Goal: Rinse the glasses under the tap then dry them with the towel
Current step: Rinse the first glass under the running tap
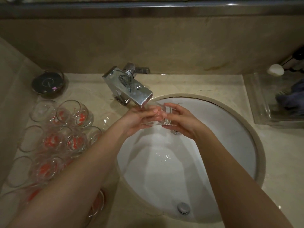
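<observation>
A clear glass [165, 115] lies on its side just under the spout of the chrome tap [131, 88], over the white sink [230, 129]. My left hand [139, 120] grips it from the left and my right hand [179, 120] grips its base end from the right. Water runs over it and splashes into the basin below. Several clear glasses with red-orange marks [65, 129] stand crowded on the counter to the left of the sink. No towel is plainly in view.
A dark round dish [47, 83] sits at the back left of the counter. On the right stands a clear tray [269, 112] holding a blue cloth-like thing [294, 94], with a white soap [275, 71] behind. The drain plug [183, 208] is near the sink's front.
</observation>
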`<state>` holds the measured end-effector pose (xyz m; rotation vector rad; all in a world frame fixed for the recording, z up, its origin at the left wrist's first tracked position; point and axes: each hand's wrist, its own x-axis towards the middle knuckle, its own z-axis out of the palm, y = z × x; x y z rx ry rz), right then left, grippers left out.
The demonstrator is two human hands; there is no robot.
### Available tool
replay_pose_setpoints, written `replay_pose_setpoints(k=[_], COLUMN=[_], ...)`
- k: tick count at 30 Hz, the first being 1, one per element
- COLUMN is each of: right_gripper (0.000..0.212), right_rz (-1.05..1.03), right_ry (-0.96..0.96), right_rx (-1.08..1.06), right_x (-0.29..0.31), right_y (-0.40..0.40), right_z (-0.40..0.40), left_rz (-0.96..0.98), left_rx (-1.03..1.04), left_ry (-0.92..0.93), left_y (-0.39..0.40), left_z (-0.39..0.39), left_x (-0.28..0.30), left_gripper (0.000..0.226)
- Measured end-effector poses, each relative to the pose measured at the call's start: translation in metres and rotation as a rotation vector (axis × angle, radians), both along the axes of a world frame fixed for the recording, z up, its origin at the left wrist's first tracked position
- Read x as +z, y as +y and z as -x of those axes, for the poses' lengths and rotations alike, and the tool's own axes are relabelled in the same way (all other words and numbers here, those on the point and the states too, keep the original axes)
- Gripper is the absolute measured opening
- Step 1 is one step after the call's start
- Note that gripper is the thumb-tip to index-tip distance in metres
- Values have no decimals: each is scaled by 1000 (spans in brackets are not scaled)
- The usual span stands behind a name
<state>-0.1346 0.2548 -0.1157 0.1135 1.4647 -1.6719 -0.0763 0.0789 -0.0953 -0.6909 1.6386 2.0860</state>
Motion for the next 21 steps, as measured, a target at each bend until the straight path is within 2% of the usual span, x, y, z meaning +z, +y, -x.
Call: replay_pose_setpoints(k=[2, 4, 7, 9, 11, 13, 16, 19, 21], right_gripper=[50, 56, 41, 40, 40, 34, 48, 33, 34], right_rz=[-41, -142, -118, -79, -70, -85, -110, -21, 18], right_ry=[-90, -49, 54, 110, 114, 34, -5, -6, -53], right_rx=[22, 56, -10, -39, -30, -20, -18, -95, -157], right_x=[8, 11, 3, -1, -1, 5, 10, 5, 3], right_y=[-2, -3, -5, -5, -6, -8, -8, -6, -5], right_z=[0, -1, -5, -5, -5, -5, -5, -10, -15], left_rz=[12, 5, 10, 4, -4, -9, -13, -26, 13], left_rx=[-30, -54, -52, -38, -43, -57, -56, 31, 75], left_ry=[-5, -23, -41, -41, -36, -27, -23, -15, 4], left_y=[2, 4, 3, 2, 2, 2, 3, 1, 1], left_z=[1, 1, 1, 1, 1, 1, 0, -1, -1], left_x=[1, 1, 0, -2, -3, -4, -4, -5, -6], left_gripper=[15, 23, 49, 52, 44, 31, 29, 17, 12])
